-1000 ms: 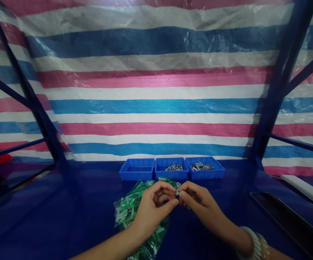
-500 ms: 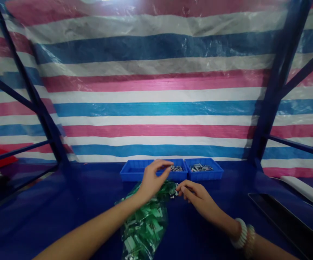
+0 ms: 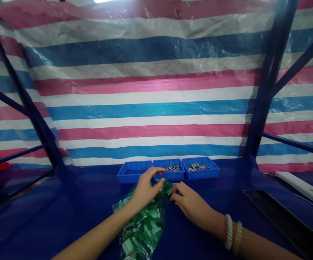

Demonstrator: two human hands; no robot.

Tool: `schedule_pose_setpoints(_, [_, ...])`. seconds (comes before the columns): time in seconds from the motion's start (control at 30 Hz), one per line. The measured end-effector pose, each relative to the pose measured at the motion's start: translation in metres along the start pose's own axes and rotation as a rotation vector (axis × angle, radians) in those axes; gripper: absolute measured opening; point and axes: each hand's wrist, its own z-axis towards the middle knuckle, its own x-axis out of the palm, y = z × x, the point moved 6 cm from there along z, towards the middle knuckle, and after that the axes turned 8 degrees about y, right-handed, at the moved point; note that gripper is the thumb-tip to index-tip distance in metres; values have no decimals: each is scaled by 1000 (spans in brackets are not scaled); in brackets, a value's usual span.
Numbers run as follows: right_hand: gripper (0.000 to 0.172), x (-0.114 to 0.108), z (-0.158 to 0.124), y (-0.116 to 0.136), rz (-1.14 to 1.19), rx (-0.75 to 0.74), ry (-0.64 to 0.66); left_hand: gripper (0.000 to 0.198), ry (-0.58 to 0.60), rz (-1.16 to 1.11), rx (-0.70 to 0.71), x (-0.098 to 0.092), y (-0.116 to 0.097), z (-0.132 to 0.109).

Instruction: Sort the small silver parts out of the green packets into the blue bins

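A green plastic bag [image 3: 142, 231], see-through and filled with pale pieces, lies on the blue table below my arms. Over its upper end is my left hand [image 3: 147, 189], thumb and fingers apart, nothing visible between them. My right hand [image 3: 190, 204] is at the bag's far right tip, its fingers bent and pinched together. What they hold is too small and too covered to name. Just beyond my left fingertips stands the middle blue bin [image 3: 170, 177], with small metal parts [image 3: 173, 168] in it.
Left of the middle bin is another blue bin [image 3: 134, 177]; the right bin [image 3: 202, 174] holds metal pieces [image 3: 197, 166]. A dark flat tablet-like device [image 3: 283, 220] and a white power strip-like bar [image 3: 301, 185] lie at right. Blue frame posts [image 3: 265, 94] flank a striped sheet [image 3: 156, 108].
My right hand has moved slightly left to the bag's tip, and small whitish pieces at its fingertips are now mostly hidden. My left hand stays open over the bag. The view has shifted slightly.
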Motion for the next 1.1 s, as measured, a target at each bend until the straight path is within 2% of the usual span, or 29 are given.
schedule_pose_setpoints(0.1, [18,-1,-3,1,42,-14,24,22,5,-118,-38,2,-1,-8])
schedule_pose_setpoints(0.17, [19,-7,-5,0,95,-14,-7,20,10,-195,-63,4,-3,-10])
schedule_pose_setpoints(0.27, [24,-24,-9,-1,327,-29,-169,17,2,-316,-127,8,-6,-15])
schedule_pose_setpoints(0.37, [16,-46,-16,-5,597,-29,-398,16,34,-506,-190,18,-14,-22])
schedule_pose_setpoints(0.43, [9,-56,-20,-5,673,-16,-505,18,78,-670,-202,27,-21,-27])
schedule_pose_setpoints(0.5, [7,-62,-23,-2,674,-31,-552,20,97,-817,-202,35,-26,-32])
schedule_pose_setpoints(0.63, [9,-66,-26,4,592,-77,-589,21,105,-956,-214,41,-27,-37])
schedule_pose_setpoints(0.93, [17,-70,-26,10,438,-155,-587,18,67,-878,-272,36,-21,-35])
schedule_pose_setpoints(1.1, [10,-71,-27,9,402,-73,-563,17,46,-841,-268,35,-22,-37])
